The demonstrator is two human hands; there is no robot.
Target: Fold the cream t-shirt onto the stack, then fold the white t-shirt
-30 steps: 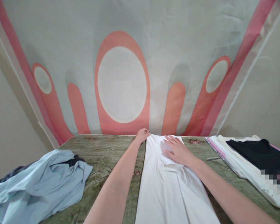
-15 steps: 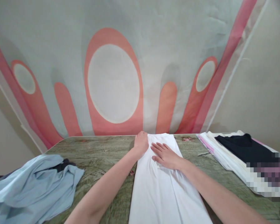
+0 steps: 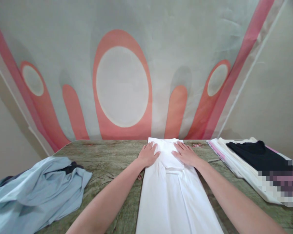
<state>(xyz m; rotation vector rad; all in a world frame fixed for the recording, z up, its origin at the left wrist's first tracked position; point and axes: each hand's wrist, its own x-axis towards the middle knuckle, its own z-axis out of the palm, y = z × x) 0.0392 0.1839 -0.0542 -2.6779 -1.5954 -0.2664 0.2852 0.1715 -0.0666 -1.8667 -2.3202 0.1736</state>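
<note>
A long white garment [image 3: 173, 195] lies folded into a narrow strip down the middle of the greenish wood-grain table [image 3: 107, 159]. Its far end is doubled back into a small flap. My left hand [image 3: 148, 154] lies flat, fingers spread, on the left side of that flap. On the flap's right side my right hand [image 3: 185, 153] presses flat with fingers stretched out. Neither hand grips the cloth.
A crumpled light blue garment [image 3: 36, 191] with something dark under it lies at the left. At the right sits a stack of folded white cloth [image 3: 236, 162] with a black garment [image 3: 256, 152] on top. A wall hanging with pink shapes [image 3: 122, 84] stands behind the table's far edge.
The far end of the white garment has been folded back toward me. My left hand has gone from a closed hold at the edge to lying flat; my right hand moved right.
</note>
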